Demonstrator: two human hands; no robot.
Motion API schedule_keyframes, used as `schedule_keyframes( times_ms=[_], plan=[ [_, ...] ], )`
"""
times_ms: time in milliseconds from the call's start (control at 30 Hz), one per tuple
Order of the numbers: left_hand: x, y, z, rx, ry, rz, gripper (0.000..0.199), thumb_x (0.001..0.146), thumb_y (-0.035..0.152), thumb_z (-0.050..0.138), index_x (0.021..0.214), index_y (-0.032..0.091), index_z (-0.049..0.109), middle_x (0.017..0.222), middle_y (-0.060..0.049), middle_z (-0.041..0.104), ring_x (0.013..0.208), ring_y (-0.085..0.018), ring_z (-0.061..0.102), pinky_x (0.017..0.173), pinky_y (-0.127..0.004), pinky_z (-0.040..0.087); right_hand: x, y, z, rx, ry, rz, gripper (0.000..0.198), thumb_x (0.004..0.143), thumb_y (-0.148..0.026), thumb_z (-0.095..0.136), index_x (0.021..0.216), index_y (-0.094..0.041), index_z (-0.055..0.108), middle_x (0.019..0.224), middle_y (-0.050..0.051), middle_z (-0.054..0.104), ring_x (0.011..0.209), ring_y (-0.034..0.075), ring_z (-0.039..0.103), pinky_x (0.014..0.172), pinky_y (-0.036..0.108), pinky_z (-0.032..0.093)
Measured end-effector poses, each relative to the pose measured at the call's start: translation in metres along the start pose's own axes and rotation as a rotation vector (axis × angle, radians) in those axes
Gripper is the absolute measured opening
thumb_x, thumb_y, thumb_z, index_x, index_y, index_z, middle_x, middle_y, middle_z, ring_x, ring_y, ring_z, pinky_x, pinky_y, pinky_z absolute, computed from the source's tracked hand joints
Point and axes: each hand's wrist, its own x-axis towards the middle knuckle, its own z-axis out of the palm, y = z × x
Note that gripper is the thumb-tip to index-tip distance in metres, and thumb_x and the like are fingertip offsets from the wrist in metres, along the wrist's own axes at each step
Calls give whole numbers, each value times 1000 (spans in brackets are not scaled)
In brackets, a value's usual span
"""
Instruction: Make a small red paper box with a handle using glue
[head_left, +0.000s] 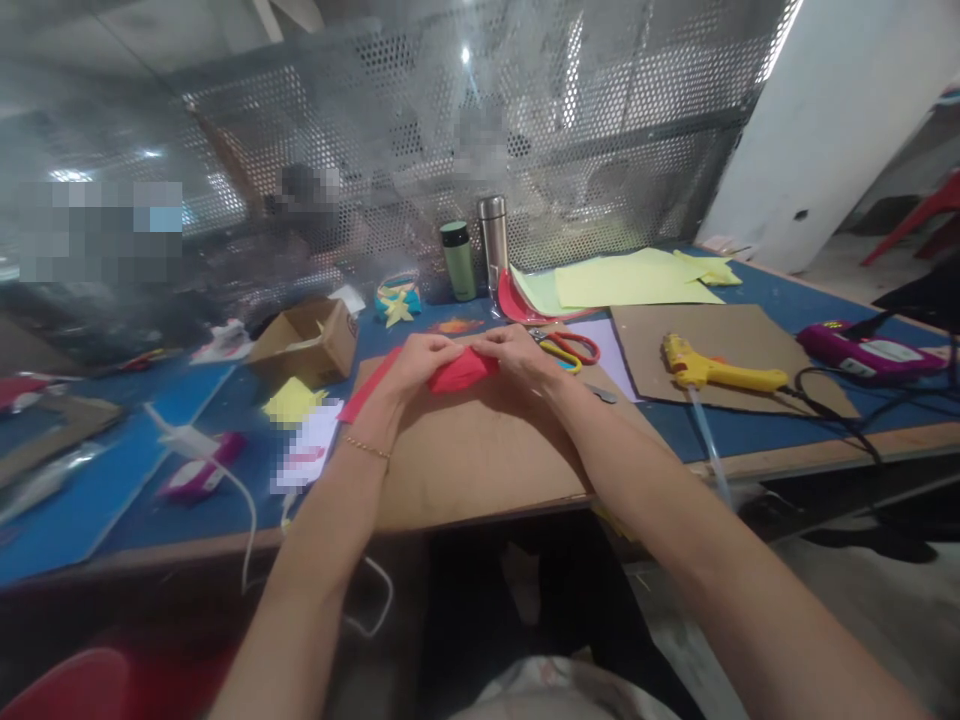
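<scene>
Both hands hold a red piece of thin, soft-looking sheet (463,372) above a brown cardboard sheet (480,460). My left hand (424,358) pinches its left side, and my right hand (517,355) pinches its upper right edge. The fingertips nearly meet at the top. A red strip (364,395) lies beside my left hand; whether it joins the held piece is hidden. Just past my right hand are scissors (574,350) with red and yellow handles, perhaps two pairs. A small grey metal object (602,395) lies near my right wrist.
A yellow glue gun (720,376) rests on cardboard (750,335) at right, near a purple power strip (862,352). Behind stand a green bottle (459,265) and a steel flask (493,245). Left are an open box (315,345), a phone (306,445) and a white cable (244,500).
</scene>
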Motion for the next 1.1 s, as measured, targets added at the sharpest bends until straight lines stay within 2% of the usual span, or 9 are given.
schedule_keyframes(
  times_ms=[200, 400, 600, 767, 867, 933, 1000, 1033, 1100],
  plan=[
    [-5, -6, -11, -47, -20, -58, 28, 72, 45, 76, 70, 17, 70, 64, 0, 60, 57, -12, 48, 57, -26, 35, 1, 5, -3, 65, 20, -39, 38, 77, -55, 71, 67, -20, 64, 65, 0, 58, 70, 17, 52, 65, 30, 39],
    [1, -12, -11, 42, 11, 45, 27, 72, 41, 73, 59, 18, 63, 59, 1, 54, 57, -12, 42, 57, -27, 31, 0, 4, -2, 38, 32, -31, 34, 79, -51, 70, 66, -20, 64, 65, 0, 59, 70, 18, 53, 64, 30, 39],
    [-5, -10, -21, 44, 19, 28, 33, 74, 49, 75, 65, 18, 69, 65, 0, 60, 64, -14, 50, 63, -27, 38, -2, -3, -5, 90, 24, -12, 33, 79, -45, 69, 60, -20, 59, 61, -2, 52, 65, 15, 46, 63, 29, 33],
    [-5, -12, -24, 143, 94, 65, 34, 78, 42, 73, 59, 17, 61, 61, 3, 54, 63, -12, 46, 61, -26, 34, -3, -5, -6, 177, 12, -23, 35, 77, -46, 68, 57, -21, 54, 59, -4, 44, 60, 12, 38, 62, 30, 27],
    [-5, -12, -20, 189, 105, 45, 33, 84, 39, 67, 60, 18, 60, 61, 2, 54, 63, -13, 47, 62, -26, 36, -5, -6, -7, 143, 7, 19, 32, 75, -45, 68, 59, -20, 55, 61, -3, 47, 61, 12, 39, 62, 30, 29],
    [-7, -11, -17, 197, 88, 69, 29, 87, 39, 63, 67, 17, 64, 69, -1, 62, 69, -15, 54, 66, -27, 42, -7, -8, -9, 121, -17, 42, 30, 74, -45, 67, 61, -20, 57, 63, -1, 52, 62, 13, 42, 62, 30, 32],
    [-10, -10, -12, 198, 18, 123, 25, 87, 40, 65, 91, 17, 72, 94, -7, 73, 85, -19, 64, 78, -31, 50, -10, -10, -10, 104, -40, 43, 28, 75, -46, 66, 65, -20, 59, 66, 1, 57, 64, 15, 46, 63, 30, 36],
    [-11, -9, -10, 204, -29, 152, 31, 85, 39, 68, 107, 17, 73, 111, -11, 75, 97, -22, 67, 85, -33, 52, -10, -11, -11, 95, -47, 39, 27, 76, -45, 64, 66, -20, 60, 68, 2, 60, 65, 16, 48, 63, 31, 38],
    [-13, -10, -3, 247, -98, 185, 54, 80, 31, 72, 132, 18, 67, 137, -16, 68, 118, -27, 65, 100, -39, 52, -11, -10, -11, 56, -46, 30, 25, 78, -43, 61, 70, -20, 62, 74, 4, 64, 68, 17, 51, 66, 31, 41]
  ],
)
